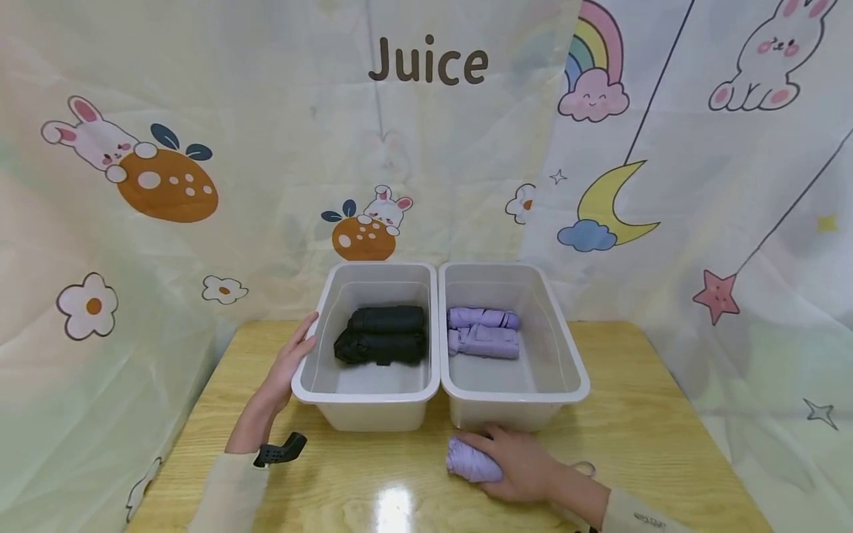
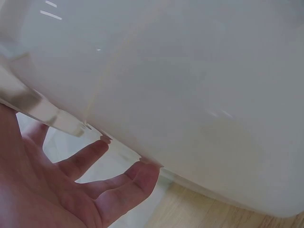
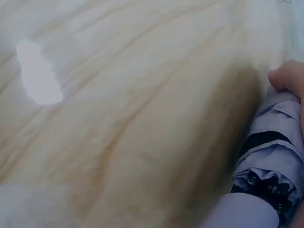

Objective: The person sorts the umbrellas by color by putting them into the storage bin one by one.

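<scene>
My right hand (image 1: 523, 463) grips a folded purple umbrella (image 1: 472, 460) low over the table, in front of the right bin (image 1: 513, 397). In the right wrist view the same umbrella (image 3: 273, 142) shows a dark band and black ribs around its handle end. My left hand (image 1: 288, 366) rests its fingertips against the outer side of the left bin (image 1: 369, 397); in the left wrist view the fingers (image 2: 130, 190) touch the white wall without wrapping round it. Black folded umbrellas (image 1: 383, 337) lie in the left bin, and two purple folded umbrellas (image 1: 483, 343) in the right one.
Both white bins stand side by side at the back of the wooden table (image 1: 346, 474), their rims nearly touching. Behind them hangs a printed curtain (image 1: 266, 185). A thin wrist loop (image 1: 585, 468) shows beside the right wrist.
</scene>
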Available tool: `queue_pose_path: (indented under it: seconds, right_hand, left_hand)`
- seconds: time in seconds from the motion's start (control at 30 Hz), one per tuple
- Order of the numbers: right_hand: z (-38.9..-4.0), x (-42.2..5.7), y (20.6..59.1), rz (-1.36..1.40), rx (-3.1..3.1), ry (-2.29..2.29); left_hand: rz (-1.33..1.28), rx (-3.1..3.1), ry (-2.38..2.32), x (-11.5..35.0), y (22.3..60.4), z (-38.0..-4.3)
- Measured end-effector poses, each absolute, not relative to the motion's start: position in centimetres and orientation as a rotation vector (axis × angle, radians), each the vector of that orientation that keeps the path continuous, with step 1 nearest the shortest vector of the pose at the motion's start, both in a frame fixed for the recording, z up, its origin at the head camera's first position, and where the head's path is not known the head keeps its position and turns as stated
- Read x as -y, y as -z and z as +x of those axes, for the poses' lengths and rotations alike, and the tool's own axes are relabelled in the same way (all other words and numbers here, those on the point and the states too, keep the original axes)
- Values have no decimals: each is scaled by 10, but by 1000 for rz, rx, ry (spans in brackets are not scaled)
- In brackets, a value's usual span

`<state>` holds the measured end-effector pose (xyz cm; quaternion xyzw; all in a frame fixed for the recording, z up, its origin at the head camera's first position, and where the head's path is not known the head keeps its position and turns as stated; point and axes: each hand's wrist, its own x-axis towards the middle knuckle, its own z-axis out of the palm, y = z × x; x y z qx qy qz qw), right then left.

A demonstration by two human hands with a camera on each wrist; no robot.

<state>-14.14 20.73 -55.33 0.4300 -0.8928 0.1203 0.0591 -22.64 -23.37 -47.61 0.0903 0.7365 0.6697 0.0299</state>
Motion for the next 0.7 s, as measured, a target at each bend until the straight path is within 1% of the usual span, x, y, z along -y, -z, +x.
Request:
queue_pose_path:
  seconds: [0.13,0.37,0.57,0.7]
  right_hand:
    - [-137,-204,532,1327,2743,-457]
    - [-127,-199,467,1359,2654,-661]
    - [-125,-206,413,1336,2624,-635]
    - [-133,-215,382,1274,2600,-535]
  left_hand:
    - [286,-2267,-2063,234,475,-226]
    - [273,-2287,-2054,238,475,-228]
    - [262,-2288,-2040,239,476,-227]
    - [259,-2281,-2051,238,479,-228]
